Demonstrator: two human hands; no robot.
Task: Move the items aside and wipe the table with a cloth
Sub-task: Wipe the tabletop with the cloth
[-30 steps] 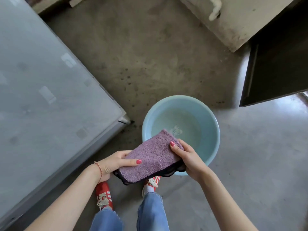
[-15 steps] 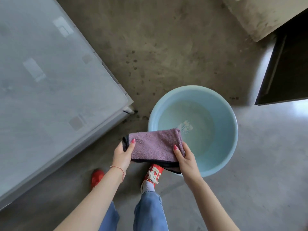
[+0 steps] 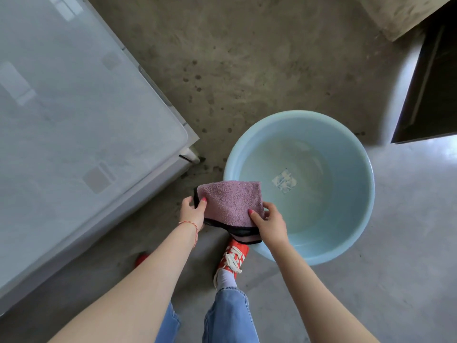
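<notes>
A folded purple cloth [image 3: 231,203] with a dark edge is held in the air over the near left rim of a light blue basin [image 3: 356,154] that stands on the floor with water in it. My left hand [image 3: 191,214] pinches the cloth's left edge. My right hand [image 3: 269,225] grips its lower right corner, thumb on top. The frosted glass table [image 3: 74,120] fills the left of the view, its corner close to the basin.
The concrete floor [image 3: 247,70] between table and basin is spotted with dark marks. A dark cabinet [image 3: 430,90] stands at the right. My red shoes [image 3: 233,256] and jeans are below the cloth.
The cloth has been folded smaller and now lies more level between my hands. The view has moved closer to the basin, and the table has slid left.
</notes>
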